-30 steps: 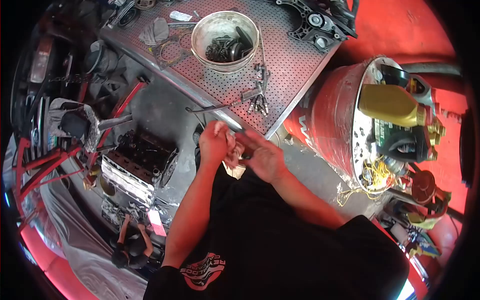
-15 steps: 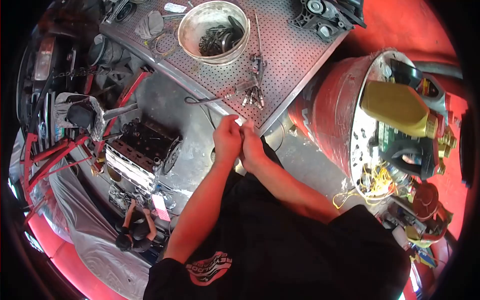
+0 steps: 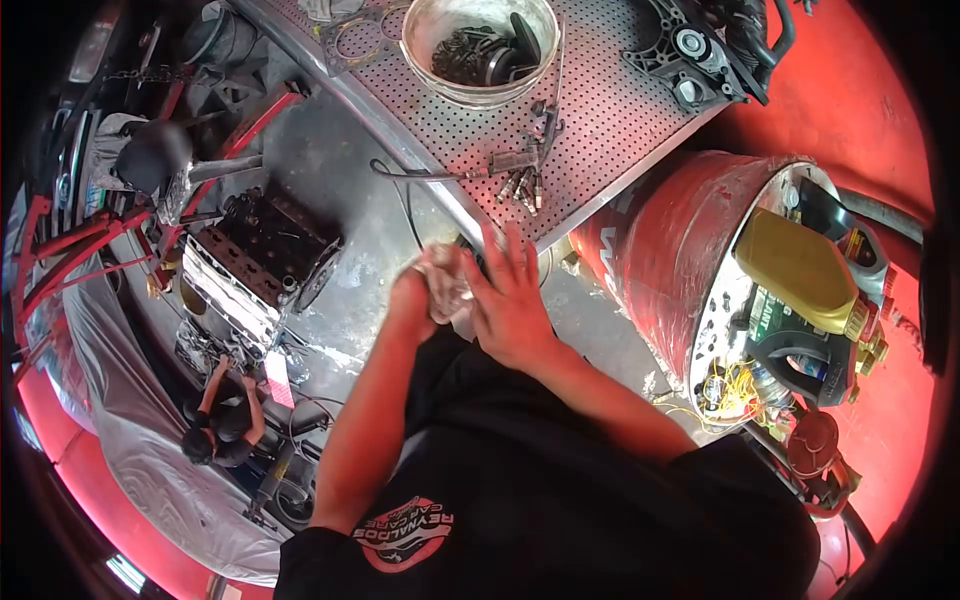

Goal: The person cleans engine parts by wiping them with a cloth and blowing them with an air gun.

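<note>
In front of my body, my left hand (image 3: 408, 305) is closed around a crumpled, pale, see-through piece that looks like plastic (image 3: 447, 282); it is blurred and I cannot tell its kind. My right hand (image 3: 512, 315) is open beside it, fingers stretched toward the table corner, the thumb side close to the plastic. Whether they touch is unclear. Just beyond the fingers, small metal parts (image 3: 520, 190) lie on the perforated metal table (image 3: 610, 150). A tool with a dark hose (image 3: 420, 176) lies beside them.
A white bucket (image 3: 425, 70) of dark parts stands on the table near a metal bracket assembly (image 3: 690, 50). To the right is a red drum (image 3: 650, 235) topped with bottles (image 3: 795, 270). An engine block (image 3: 260, 250) sits at left. Another person (image 3: 225, 420) works at lower left.
My hands, closed together before at the table corner, have moved apart and nearer my body. Crumpled plastic now shows in the left, and the right has spread its fingers. The view has shifted.
</note>
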`<state>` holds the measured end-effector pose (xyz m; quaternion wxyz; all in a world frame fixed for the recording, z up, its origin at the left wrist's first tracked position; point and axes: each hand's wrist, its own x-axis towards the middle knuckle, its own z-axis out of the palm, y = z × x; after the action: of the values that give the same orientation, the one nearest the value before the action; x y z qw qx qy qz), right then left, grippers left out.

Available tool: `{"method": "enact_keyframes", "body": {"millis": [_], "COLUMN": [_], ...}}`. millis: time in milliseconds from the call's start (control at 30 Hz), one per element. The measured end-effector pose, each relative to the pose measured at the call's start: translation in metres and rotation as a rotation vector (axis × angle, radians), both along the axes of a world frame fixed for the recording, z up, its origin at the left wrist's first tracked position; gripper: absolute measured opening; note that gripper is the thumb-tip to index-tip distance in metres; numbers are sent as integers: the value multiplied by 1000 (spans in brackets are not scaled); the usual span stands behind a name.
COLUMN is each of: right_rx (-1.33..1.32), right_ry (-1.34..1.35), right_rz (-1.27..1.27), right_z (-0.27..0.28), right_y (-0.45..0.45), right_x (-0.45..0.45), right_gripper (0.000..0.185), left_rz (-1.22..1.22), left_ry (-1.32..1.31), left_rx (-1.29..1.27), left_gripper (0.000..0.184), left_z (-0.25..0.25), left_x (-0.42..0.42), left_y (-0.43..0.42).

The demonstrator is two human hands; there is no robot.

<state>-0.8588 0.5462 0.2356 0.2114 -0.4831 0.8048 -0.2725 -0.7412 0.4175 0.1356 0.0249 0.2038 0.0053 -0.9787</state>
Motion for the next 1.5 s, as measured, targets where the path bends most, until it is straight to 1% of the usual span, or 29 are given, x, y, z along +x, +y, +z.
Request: {"method": "enact_keyframes", "body": {"millis": [33,67,100,133,167,200,267,333,367,400,433,467,500,567,633,667,767,833,933,1033,1067,1100,1167,1200,1267,1300,1367,1433,1500], "right_rx": [0,-96,-192,-220,-222,-54,66,2,183,359,356,426,498,482,569,562,538,535,478,8,-158,-164,-303,-356,-434,-485,-635,-400,-403], "right_ry": [-1,-86,-171,-134,-132,-102,11,109,-8,-121,-123,-175,-228,-148,-172,-183,-182,-205,-231,-1082,-1244,-1236,-1455,-1453,-1381,-1325,-1149,-1310,-1168], "right_rz": [6,121,236,377,382,414,471,498,150,-200,-189,-256,-327,-434,-664,-687,-701,-693,-743,-1034,-1014,-1018,-872,-851,-884,-915,-863,-935,-929], "right_z": [-16,-35,-48,-61,-67,-70,-73,-98,-124,-133,-142,-141,-138,-134,-146,-146,-160,-156,-152,-141,-113,-92,-49,-23,15,27,22,62,71], "right_y": [-1,-3,-6,-6,-10,-7,6,5,6,-1,-6,-17,-28,-51,-69,-73,-75,-76,-71,-55,-56,-55,-51,-56,-71,-76,-72,-71,-76], "right_x": [3,6,6,-2,-19,-33,-49,-65,-69,-75,-78,-78,-76,-77,-86,-88,-90,-91,-90,-82,-71,-62,-41,-29,-2,10,31,57,85], "right_gripper": [66,65,65,63,63,59,52,49,46,46,46,45,45,45,47,45,42,41,42,20,9,9,7,5,6,7,4,14,21], "left_rz": [66,130,132,86,32,30,-188,-75,12,-25,-71,-70,-104,-131,45,85,21,-40,-188,-115,56,221,303,329,-34,-98,32,85,126], "left_ry": [-334,-665,-661,-385,-111,-124,-542,-561,-614,-815,-1005,-1010,-993,-911,-1047,-1037,-1039,-1108,-1237,-1103,-1041,-970,-709,-609,-635,-493,-221,-92,16], "left_rx": [-102,-206,-209,-59,91,108,-1362,-695,-382,-789,-1205,-1207,-1730,-2262,-763,-694,-708,-790,-1057,-996,-873,-743,-795,-809,-926,-1452,-1991,-2052,-2094], "left_gripper": [36,40,40,40,41,41,30,22,19,22,25,25,27,29,29,27,32,29,22,21,21,21,18,17,15,21,29,31,33], "left_z": [15,29,33,35,35,35,33,72,92,92,90,76,52,45,58,79,80,66,74,65,90,120,127,130,141,134,140,154,165], "left_x": [-11,-17,-6,5,11,15,13,1,-5,1,6,26,54,74,81,64,68,78,62,61,38,10,-1,-6,-18,-15,5,27,47], "left_y": [26,40,37,29,23,27,28,4,-8,-8,-8,-10,-11,-6,2,6,22,26,19,-10,-24,-37,-58,-67,-68,-58,-48,-59,-72]}}
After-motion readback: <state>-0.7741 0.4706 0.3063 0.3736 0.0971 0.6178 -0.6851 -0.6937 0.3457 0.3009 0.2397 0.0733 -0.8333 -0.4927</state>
